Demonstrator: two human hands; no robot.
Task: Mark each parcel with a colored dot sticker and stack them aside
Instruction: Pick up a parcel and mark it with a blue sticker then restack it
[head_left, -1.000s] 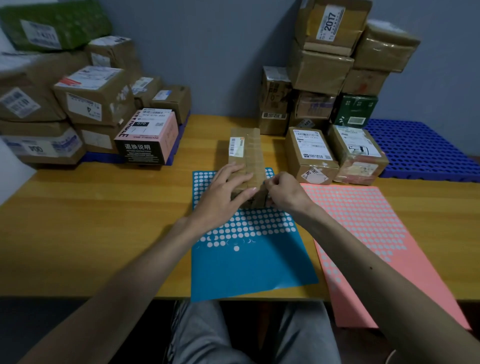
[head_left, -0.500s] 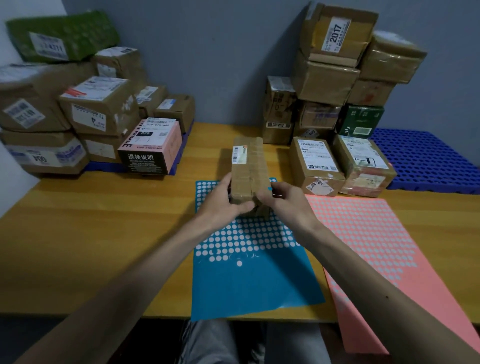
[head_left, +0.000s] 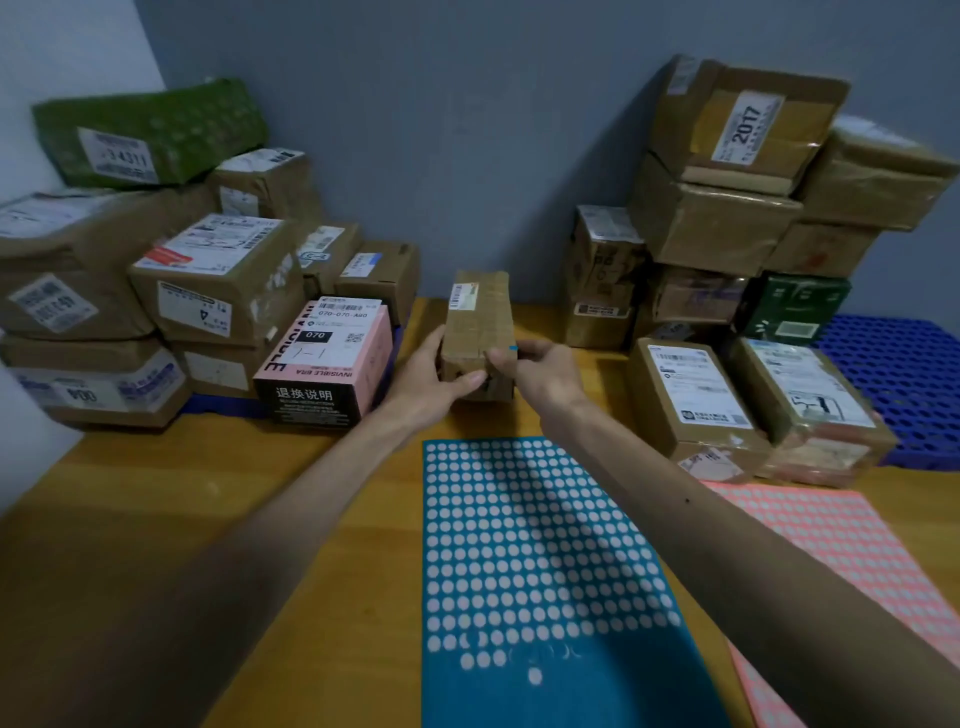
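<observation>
Over the table (head_left: 156, 519), we clamp left hand (head_left: 426, 384) and right hand (head_left: 545, 374) on the parcel (head_left: 475, 322); swung toward 9 o'clock, it may strike the pink box (head_left: 332, 364).

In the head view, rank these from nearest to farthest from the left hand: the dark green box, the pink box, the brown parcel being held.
1. The brown parcel, gripped by the left hand.
2. The pink box, just to its left.
3. The dark green box, far right, at the back.

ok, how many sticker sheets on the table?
2. Blue sheet front and centre; pink sheet right of it, running off frame. Others may be hidden.
</observation>
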